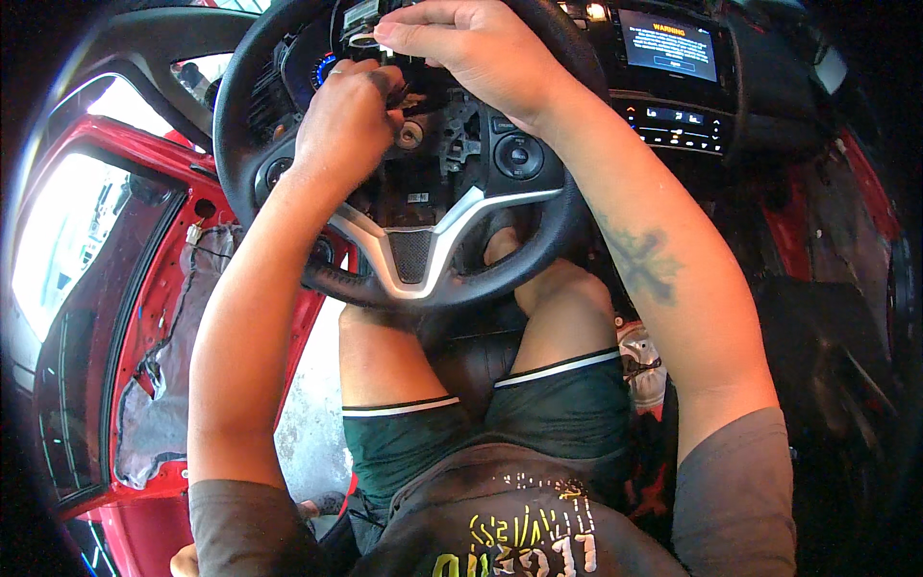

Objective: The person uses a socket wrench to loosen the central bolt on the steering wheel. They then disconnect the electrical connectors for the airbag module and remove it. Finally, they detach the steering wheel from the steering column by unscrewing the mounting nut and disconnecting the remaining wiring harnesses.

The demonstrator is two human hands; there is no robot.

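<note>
A black steering wheel (583, 207) with silver lower trim (409, 274) stands in front of me, its centre uncovered so that metal brackets (464, 132) and a round hub (411, 135) show. My left hand (351, 115) is curled closed over the upper left of that opening. Whatever its fingers hold is hidden. Above it, at the wheel's top, my right hand (471, 48) has its fingertips drawn together beside a small pale ring-shaped part (363, 40). I cannot make out what those fingers grip.
Lit gauges (325, 69) glow behind the wheel. On the right are a lit dashboard screen (670, 46) and a climate panel (678, 125). The red door (168, 154) at left stands open, its inner lining (183, 356) loose. My legs (385, 361) are below the wheel.
</note>
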